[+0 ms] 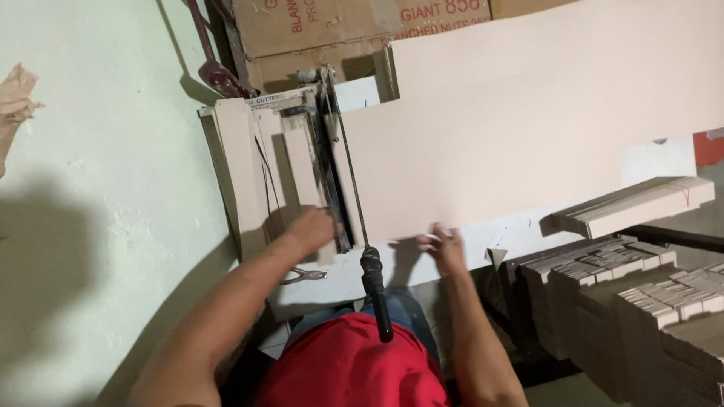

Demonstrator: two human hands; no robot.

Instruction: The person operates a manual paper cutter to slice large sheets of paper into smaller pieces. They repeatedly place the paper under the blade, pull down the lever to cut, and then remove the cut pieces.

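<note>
Two bare hands are laid flat on a lever paper cutter set on a white desk against a pale green wall. The left hand is pressed, fingers spread and holding nothing, on a narrow cardboard strip at the cutter's left side, just beside the blade rail. The right hand is rested open-palmed on the near edge of a large beige cardboard sheet, which is spread from the blade toward the desk's right end. The black-handled lever is left lowered between the hands. Stacks of cut strips are piled beyond the desk's right edge, and pliers are seen at its near left corner.
</note>
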